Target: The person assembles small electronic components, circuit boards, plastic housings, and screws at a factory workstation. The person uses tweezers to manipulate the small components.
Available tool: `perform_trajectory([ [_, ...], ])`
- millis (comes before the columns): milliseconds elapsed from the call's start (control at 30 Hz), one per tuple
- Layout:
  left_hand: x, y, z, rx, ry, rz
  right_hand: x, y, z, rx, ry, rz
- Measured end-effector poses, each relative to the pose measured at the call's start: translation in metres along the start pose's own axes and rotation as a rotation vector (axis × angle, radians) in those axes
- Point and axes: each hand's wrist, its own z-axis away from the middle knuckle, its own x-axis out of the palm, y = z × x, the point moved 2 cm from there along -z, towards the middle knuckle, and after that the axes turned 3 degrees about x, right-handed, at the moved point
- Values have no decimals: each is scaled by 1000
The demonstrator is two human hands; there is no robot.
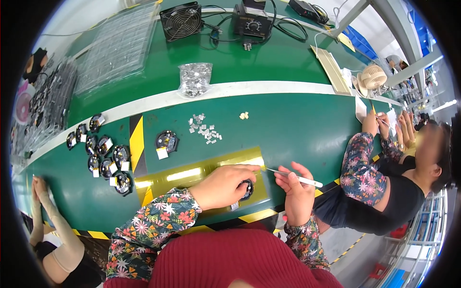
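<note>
My left hand (223,186) lies over a yellow see-through mat (192,169), its fingers closed around a small round black device (248,191) with electronics inside. That device is partly hidden under the fingers, and a pale tab shows below it. In my right hand (298,197) is a pair of white-handled tweezers (307,181), pinched between thumb and fingers. The tweezers' thin tip points left, close to my left fingertips. Beyond the mat sits another round black device (166,141) with a white tab. Several small silver-grey pieces (205,129) and a few cream bits (244,115) lie farther off.
Several round black devices (106,144) are grouped at the left. A clear bag (195,79) rests at the white ledge. Behind stand a black fan (181,21), a control box (252,23) and clear trays (117,45). Co-workers sit on both sides, one close at right (401,192).
</note>
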Motion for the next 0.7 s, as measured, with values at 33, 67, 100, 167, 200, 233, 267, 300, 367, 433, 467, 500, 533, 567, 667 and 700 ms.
perform_trajectory([
  [33, 0, -3, 1, 15, 59, 43, 0, 0, -2, -2, -8, 5],
  [67, -2, -4, 3, 31, 119, 85, -1, 2, -4, -1, -45, -49],
  [100, -4, -6, 3, -135, 64, 259, -3, 3, -6, 1, -78, -101],
  [167, -4, -15, 4, -230, 86, 528, 0, 5, -9, -10, -112, -141],
  [200, -4, -14, 4, -231, 94, 531, 2, 7, -11, -19, -142, -189],
  [233, -5, -15, 4, -250, 90, 562, 3, 9, -12, -27, -160, -203],
  [267, -6, -14, 4, -269, 84, 593, 5, 11, -13, -23, -166, -198],
  [300, -10, -9, 4, -275, 70, 547, 7, 13, -14, -36, -205, -209],
  [367, -11, -7, 3, -336, 54, 593, 12, 15, -13, -61, -253, -196],
  [433, -11, -9, 4, -399, 38, 637, 14, 17, -13, -67, -273, -162],
  [467, -11, -12, 5, -376, 25, 605, 15, 17, -13, -77, -288, -131],
  [500, -11, -13, 5, -354, 11, 574, 15, 17, -12, -73, -289, -130],
  [533, -11, -13, 5, -357, 13, 576, 16, 17, -12, -73, -296, -109],
  [567, -11, -13, 6, -360, 18, 580, 17, 16, -12, -74, -303, -88],
  [667, -8, -15, 6, -347, 43, 597, 18, 16, -12, -69, -325, -63],
  [700, -8, -15, 6, -330, 68, 606, 18, 16, -12, -67, -323, -63],
])
